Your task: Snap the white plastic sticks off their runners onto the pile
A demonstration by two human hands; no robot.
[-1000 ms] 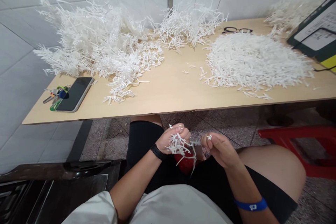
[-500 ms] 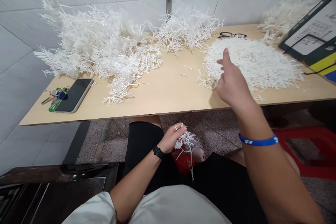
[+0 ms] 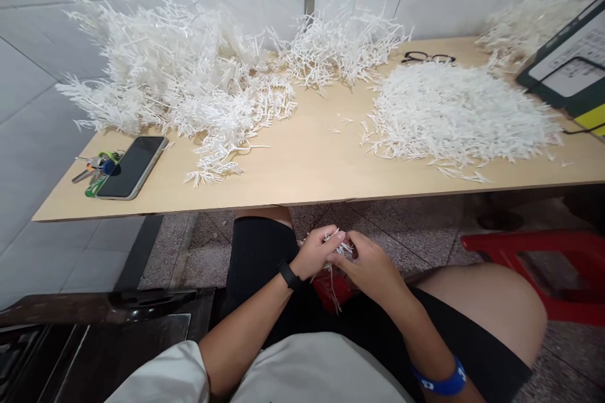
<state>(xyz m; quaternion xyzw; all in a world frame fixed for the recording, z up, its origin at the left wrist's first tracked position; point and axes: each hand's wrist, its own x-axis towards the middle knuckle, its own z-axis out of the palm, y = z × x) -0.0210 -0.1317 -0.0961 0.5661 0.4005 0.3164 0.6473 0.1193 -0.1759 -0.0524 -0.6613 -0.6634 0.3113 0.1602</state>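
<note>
Left hand [image 3: 317,253] — curled closed on white branched sprig [image 3: 341,245]. Right hand [image 3: 366,264] — fingers bent, at the sprig's near side; grip unclear. White heaps [image 3: 463,113] — on worktop [image 3: 312,164], beyond both hands.

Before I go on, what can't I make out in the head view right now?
- Right hand: its own fingers and the white sprigs hide whether it pinches a piece, head view.
- Left hand: lower fingers hidden behind its thumb and palm, head view.
- Green box: cut off by the right edge, print too small, head view.
- Red stool: cut off by the right edge, head view.
</note>
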